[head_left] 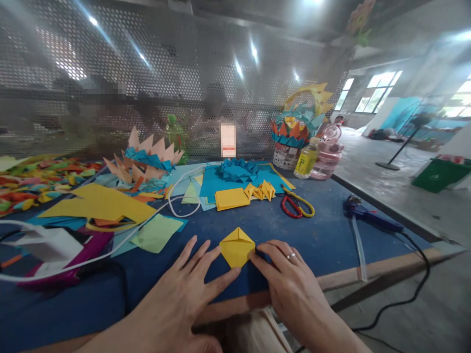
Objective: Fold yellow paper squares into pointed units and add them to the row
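A folded square of yellow paper (237, 249) lies on the blue table, one corner toward me and a crease line across its upper half. My left hand (191, 274) has its fingers spread, the index fingertip by the paper's left corner and the thumb along its lower left edge. At the right corner, my right hand (290, 269), with a ring on one finger, has thumb and index finger closed on the paper. Behind it lie a stack of yellow paper (231, 199), several folded yellow points (263, 191) and red-and-yellow-handled scissors (298, 203).
A blue glue gun (375, 215) with a trailing cord lies on the right. A white cable (136, 230) crosses paper sheets on the left. Paper crowns (147, 157), a blue paper piece (238, 170), bottles (306, 159) and colourful scraps (40, 181) stand or lie farther back.
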`<state>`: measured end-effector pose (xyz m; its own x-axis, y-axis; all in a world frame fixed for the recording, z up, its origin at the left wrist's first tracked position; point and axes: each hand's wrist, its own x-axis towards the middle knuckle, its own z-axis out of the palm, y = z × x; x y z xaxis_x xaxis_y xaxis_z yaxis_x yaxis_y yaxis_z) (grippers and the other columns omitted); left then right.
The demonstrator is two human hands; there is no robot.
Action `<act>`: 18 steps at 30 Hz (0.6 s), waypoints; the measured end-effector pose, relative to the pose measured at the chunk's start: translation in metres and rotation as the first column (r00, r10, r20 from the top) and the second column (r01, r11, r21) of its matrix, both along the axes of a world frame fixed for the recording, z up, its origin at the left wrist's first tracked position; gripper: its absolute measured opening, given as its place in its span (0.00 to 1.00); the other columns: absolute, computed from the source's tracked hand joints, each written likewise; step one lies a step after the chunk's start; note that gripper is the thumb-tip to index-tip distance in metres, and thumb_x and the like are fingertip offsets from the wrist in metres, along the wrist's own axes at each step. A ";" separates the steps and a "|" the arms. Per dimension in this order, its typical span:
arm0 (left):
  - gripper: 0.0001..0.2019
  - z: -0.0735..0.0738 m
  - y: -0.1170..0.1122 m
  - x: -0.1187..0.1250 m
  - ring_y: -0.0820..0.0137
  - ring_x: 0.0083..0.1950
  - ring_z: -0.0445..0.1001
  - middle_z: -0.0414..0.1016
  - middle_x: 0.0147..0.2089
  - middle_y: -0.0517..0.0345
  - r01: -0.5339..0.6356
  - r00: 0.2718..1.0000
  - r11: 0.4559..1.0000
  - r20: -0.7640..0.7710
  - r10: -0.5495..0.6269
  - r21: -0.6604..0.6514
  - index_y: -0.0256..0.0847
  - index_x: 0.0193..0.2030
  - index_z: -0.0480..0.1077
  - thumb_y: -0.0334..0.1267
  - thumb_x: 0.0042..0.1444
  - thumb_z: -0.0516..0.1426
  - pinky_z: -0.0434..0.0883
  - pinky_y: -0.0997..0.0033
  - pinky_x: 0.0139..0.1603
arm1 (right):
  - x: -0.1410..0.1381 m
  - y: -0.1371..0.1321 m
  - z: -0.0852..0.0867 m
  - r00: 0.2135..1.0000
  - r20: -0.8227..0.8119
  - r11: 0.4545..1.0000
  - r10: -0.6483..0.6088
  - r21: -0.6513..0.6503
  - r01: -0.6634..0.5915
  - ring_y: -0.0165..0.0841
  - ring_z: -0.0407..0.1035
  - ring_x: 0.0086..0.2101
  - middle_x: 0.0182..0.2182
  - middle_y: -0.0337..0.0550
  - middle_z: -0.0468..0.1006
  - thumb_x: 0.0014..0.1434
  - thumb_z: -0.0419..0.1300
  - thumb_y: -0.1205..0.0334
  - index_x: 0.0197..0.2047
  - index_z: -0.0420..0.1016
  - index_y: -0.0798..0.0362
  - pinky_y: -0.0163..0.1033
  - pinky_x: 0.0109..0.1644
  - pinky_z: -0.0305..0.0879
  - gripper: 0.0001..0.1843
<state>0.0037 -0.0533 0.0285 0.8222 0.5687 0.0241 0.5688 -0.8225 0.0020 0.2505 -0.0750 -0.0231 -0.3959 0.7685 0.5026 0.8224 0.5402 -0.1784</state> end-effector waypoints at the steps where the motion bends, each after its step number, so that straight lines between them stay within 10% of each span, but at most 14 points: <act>1: 0.45 -0.002 0.000 -0.001 0.36 0.68 0.61 0.67 0.66 0.34 -0.007 1.000 1.000 0.000 0.007 -0.015 0.48 0.72 0.55 0.62 0.52 0.64 0.60 0.23 0.60 | 0.000 0.000 -0.001 1.000 0.000 1.000 -0.020 0.017 0.020 0.45 0.66 0.51 0.49 0.51 0.77 0.57 0.51 0.81 0.55 0.75 0.57 0.52 0.55 0.67 0.25; 11: 0.43 0.011 -0.005 0.005 0.33 0.71 0.53 0.60 0.70 0.35 -0.169 0.986 0.972 -0.038 0.165 -0.164 0.56 0.70 0.60 0.58 0.49 0.68 0.50 0.19 0.62 | -0.001 0.034 0.013 0.987 -0.129 0.978 -0.092 -0.200 0.065 0.43 0.68 0.48 0.47 0.50 0.76 0.67 0.47 0.73 0.49 0.71 0.53 0.51 0.52 0.65 0.15; 18: 0.31 0.024 0.006 -0.003 0.42 0.67 0.65 0.68 0.66 0.40 -0.103 0.994 0.980 0.018 0.108 -0.170 0.52 0.69 0.61 0.56 0.61 0.60 0.59 0.29 0.64 | -0.022 0.087 0.045 0.993 0.032 0.926 0.110 -0.366 -0.091 0.42 0.70 0.49 0.47 0.49 0.77 0.63 0.60 0.68 0.48 0.75 0.54 0.45 0.55 0.63 0.11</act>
